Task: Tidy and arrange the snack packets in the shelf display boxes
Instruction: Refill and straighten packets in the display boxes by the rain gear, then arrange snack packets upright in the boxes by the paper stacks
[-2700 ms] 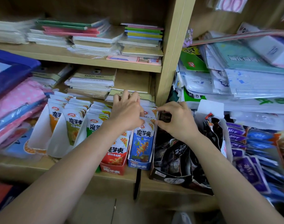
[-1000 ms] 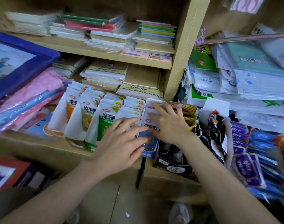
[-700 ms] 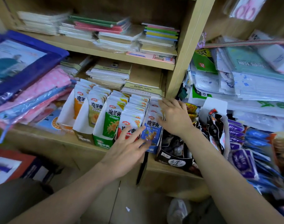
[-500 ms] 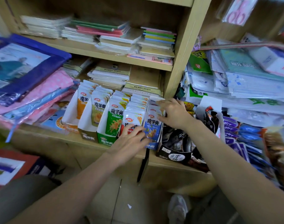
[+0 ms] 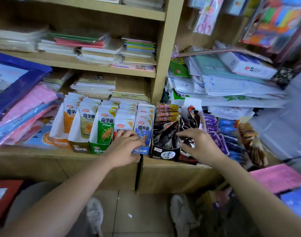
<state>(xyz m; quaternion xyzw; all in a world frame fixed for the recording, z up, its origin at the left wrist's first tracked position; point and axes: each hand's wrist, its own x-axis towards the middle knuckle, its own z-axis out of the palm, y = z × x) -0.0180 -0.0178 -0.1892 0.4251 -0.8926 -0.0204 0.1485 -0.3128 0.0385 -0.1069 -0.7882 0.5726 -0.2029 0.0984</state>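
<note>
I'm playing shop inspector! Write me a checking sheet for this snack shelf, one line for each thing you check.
Surface: wooden shelf, crowded.
Job's things: five rows of upright packets, from orange box to blue box; black box next to it, messy inside.
Clutter: dark packets and purple packets piled loosely on the right.
Hands: left hand rests on packet fronts by the blue box, grip unclear; right hand open over the dark packets.
Cables: nothing seen.
Surroundings: notebooks above, pink bags left, floor below.

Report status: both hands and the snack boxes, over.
Left hand on red-and-white foil snack packets, grip unclear. Right hand open, by black cardboard box. Nothing blocking.
</note>
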